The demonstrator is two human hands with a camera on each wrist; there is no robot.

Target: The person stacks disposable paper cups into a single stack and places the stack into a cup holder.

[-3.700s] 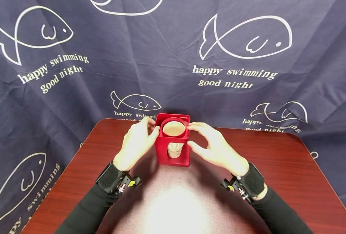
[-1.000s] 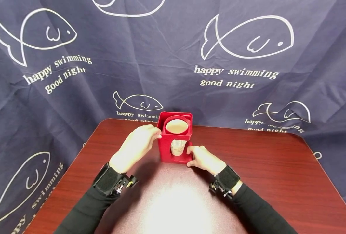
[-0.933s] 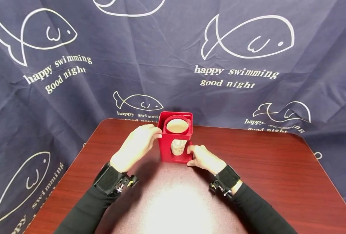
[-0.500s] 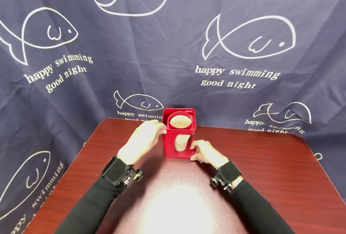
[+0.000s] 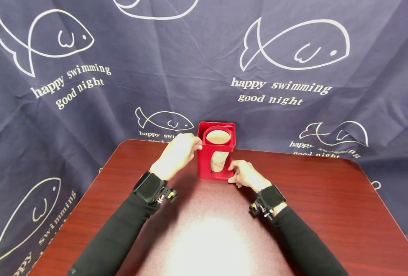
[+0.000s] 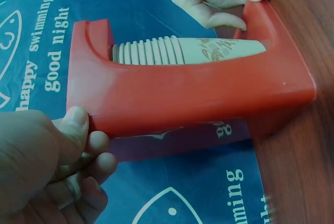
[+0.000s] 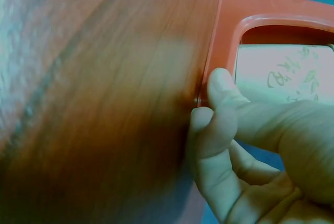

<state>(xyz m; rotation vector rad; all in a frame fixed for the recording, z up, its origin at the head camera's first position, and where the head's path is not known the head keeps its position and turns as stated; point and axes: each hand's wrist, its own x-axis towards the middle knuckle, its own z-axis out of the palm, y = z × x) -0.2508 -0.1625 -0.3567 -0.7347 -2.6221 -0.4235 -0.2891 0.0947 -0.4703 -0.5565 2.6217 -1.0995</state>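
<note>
A red cup holder (image 5: 204, 163) stands upright at the back of the table, close to the cloth. Inside it sits a stack of paper cups (image 5: 218, 161), mouths up in its round top opening, with ribbed stacked rims and a printed lower body showing through the side cutout. My left hand (image 5: 180, 152) pinches the holder's top left edge between thumb and fingers, as the left wrist view shows. Low on the other side, my right hand (image 5: 247, 175) pinches the holder's base at its right corner; in the right wrist view the thumb (image 7: 222, 85) lies on the red rim.
The reddish-brown wooden table (image 5: 311, 184) carries a bright glare at its front middle. A dark blue cloth (image 5: 204, 69) with white fish and lettering hangs right behind the table's back edge. Each wrist bears a black strapped camera mount (image 5: 150, 188).
The holder with its cups has slid back and a little right, both hands moving along. Earlier, my right hand was at the holder's upper right side; it now grips the base.
</note>
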